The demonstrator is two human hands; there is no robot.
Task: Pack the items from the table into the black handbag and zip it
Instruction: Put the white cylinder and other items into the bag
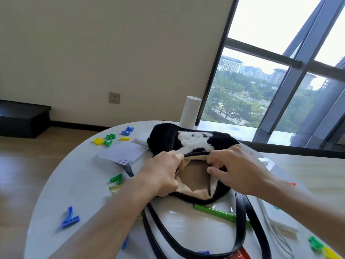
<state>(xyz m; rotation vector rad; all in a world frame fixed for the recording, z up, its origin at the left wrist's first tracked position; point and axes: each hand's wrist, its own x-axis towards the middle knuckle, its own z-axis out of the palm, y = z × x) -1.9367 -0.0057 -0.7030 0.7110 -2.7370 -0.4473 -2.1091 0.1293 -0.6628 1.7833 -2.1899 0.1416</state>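
A fuzzy black handbag point(164, 139) with a white patch lies on the white table point(78, 187), its mouth spread so the tan lining point(197, 176) shows. My left hand point(164, 172) grips the left edge of the opening. At the right side of the opening my right hand point(237, 169) pinches the edge beside the zipper point(197, 153). Black straps point(240, 221) loop toward me. A green pen point(218, 214) lies under the straps. A white power bank point(280, 219) with a cable rests at the right.
Plastic numbers lie scattered: a blue one point(70, 218), a green one point(116, 178), a cluster point(112, 138) at the far left, more point(317, 245) at the near right. A white pegged board point(121, 153) and a white cylinder point(190, 113) stand behind the bag.
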